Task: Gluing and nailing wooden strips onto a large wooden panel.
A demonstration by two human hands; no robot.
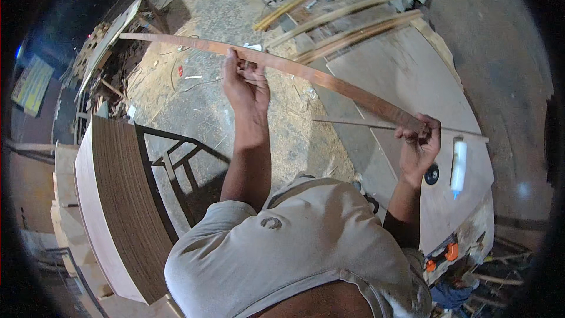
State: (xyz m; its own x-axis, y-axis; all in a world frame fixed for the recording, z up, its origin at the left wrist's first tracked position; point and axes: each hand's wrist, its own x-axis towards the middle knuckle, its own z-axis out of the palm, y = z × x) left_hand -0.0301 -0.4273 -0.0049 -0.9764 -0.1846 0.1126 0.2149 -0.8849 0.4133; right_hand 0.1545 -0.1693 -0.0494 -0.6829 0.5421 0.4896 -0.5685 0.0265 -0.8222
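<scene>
A long, thin reddish-brown wooden strip is held up in front of me, slanting from the far left down to the near right. My left hand grips it left of its middle, thumb at its lower edge. At its right end, my right hand has its fingers closed around the wood. A second thin strip or edge runs behind my right hand, above the table. Close to that hand, a white bottle with a blue tip lies on the pale board-topped table.
Several wooden strips lie across the table's far part. A tall stack of boards stands at my left beside a dark frame. A black round object and an orange-and-black tool are on the right. Sawdust covers the floor.
</scene>
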